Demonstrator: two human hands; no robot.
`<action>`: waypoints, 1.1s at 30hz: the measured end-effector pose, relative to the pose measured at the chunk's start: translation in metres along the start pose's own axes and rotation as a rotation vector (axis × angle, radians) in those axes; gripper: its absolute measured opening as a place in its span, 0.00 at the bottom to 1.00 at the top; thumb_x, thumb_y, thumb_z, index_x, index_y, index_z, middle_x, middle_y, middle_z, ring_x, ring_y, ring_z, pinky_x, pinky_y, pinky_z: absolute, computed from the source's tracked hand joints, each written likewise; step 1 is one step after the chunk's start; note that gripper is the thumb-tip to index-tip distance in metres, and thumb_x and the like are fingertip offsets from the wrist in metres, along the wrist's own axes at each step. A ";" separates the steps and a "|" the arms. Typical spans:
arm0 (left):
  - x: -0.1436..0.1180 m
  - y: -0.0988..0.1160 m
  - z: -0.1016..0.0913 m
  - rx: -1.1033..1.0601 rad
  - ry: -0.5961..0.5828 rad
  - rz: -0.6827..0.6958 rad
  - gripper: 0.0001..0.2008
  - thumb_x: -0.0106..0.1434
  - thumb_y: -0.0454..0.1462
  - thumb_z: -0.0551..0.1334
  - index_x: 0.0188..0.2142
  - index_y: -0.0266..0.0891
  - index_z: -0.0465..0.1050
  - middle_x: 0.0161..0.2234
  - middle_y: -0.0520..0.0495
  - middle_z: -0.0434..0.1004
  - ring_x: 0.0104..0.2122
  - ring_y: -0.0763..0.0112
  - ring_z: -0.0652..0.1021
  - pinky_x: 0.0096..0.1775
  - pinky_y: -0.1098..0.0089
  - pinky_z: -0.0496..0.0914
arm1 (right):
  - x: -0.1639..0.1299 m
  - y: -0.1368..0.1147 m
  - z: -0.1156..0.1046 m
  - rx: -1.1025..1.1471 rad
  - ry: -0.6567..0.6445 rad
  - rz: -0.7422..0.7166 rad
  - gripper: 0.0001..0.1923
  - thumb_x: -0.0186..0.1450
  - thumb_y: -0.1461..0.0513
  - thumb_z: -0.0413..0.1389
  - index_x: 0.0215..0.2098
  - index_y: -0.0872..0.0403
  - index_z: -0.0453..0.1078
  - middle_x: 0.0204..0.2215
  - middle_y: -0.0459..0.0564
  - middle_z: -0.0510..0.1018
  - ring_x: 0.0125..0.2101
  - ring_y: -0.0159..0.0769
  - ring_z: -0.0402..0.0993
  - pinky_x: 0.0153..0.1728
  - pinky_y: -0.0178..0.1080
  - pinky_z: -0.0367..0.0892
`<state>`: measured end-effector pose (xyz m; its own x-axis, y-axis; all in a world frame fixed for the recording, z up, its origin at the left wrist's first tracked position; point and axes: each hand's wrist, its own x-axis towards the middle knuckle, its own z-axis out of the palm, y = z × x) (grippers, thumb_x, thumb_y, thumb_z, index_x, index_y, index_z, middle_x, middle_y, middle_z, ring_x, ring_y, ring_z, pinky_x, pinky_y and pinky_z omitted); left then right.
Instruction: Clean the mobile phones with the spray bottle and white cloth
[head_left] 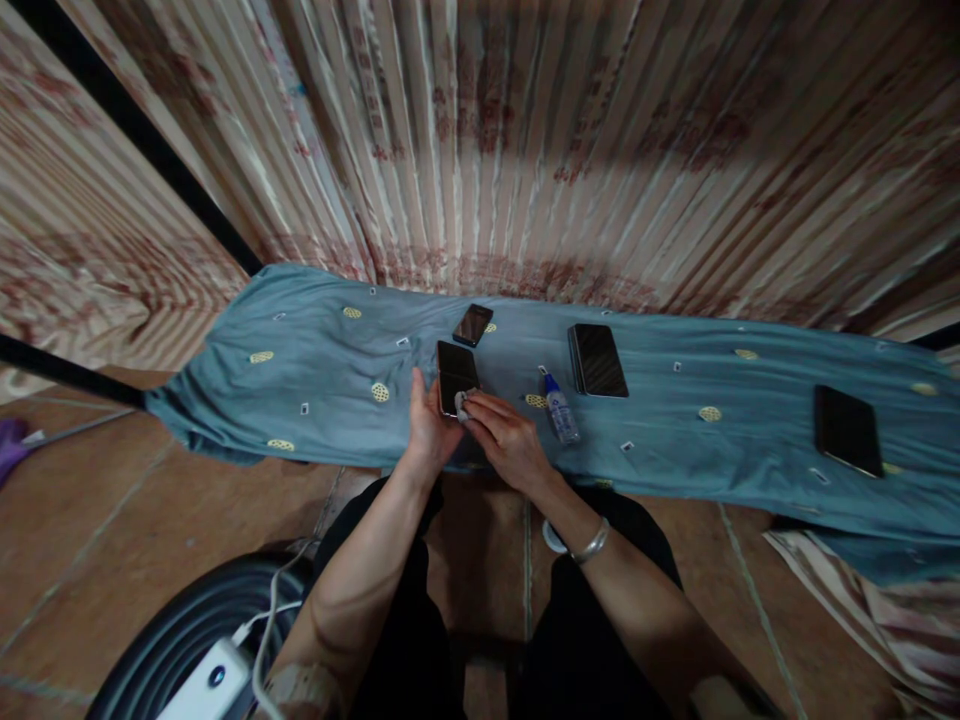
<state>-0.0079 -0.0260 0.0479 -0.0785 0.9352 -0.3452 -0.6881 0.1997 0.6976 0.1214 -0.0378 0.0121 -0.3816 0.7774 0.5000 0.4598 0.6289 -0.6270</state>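
Note:
My left hand (429,428) grips a dark smartphone (456,368) by its lower left side, with the screen facing up. A small greyish-white cloth (461,403) is pinched in the fingers of my right hand (510,437) and presses on the phone's lower part. Just beyond lies a smaller dark phone (473,325). Right of my right hand lies a clear spray bottle (561,412) with a blue top and label. Farther right, a dark tablet-like device (600,360) rests on what looks like another one.
A blue-green cloth with yellow patterns (337,370) covers the long, low surface. Another dark tablet (847,430) lies toward its right end. Pleated curtains (510,150) hang behind. At lower left, a white power bank (214,680) with a cable rests by a coiled black hose (172,640).

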 end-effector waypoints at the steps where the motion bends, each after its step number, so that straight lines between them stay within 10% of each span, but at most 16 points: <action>1: -0.001 0.001 0.001 -0.008 0.007 0.002 0.33 0.69 0.58 0.42 0.36 0.40 0.78 0.38 0.39 0.82 0.53 0.51 0.78 0.54 0.54 0.72 | 0.000 0.000 -0.001 -0.004 0.003 0.000 0.16 0.73 0.59 0.52 0.56 0.46 0.75 0.54 0.49 0.80 0.57 0.38 0.74 0.62 0.45 0.69; 25: -0.004 -0.006 0.009 -0.079 0.076 -0.044 0.29 0.73 0.51 0.44 0.40 0.36 0.77 0.41 0.39 0.84 0.57 0.58 0.77 0.59 0.59 0.69 | -0.003 0.001 0.007 -0.057 -0.107 -0.081 0.25 0.75 0.61 0.43 0.70 0.49 0.57 0.67 0.55 0.65 0.68 0.43 0.57 0.68 0.53 0.59; 33: -0.003 -0.026 0.008 0.018 -0.027 0.074 0.21 0.72 0.47 0.51 0.49 0.39 0.77 0.56 0.43 0.78 0.65 0.61 0.68 0.66 0.60 0.60 | 0.014 0.014 0.002 -0.119 -0.050 -0.013 0.26 0.76 0.59 0.42 0.71 0.52 0.56 0.69 0.54 0.60 0.70 0.43 0.53 0.69 0.51 0.55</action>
<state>0.0157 -0.0323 0.0357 -0.1092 0.9553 -0.2749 -0.6680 0.1343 0.7319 0.1209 -0.0183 0.0097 -0.4266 0.7694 0.4754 0.5448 0.6382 -0.5439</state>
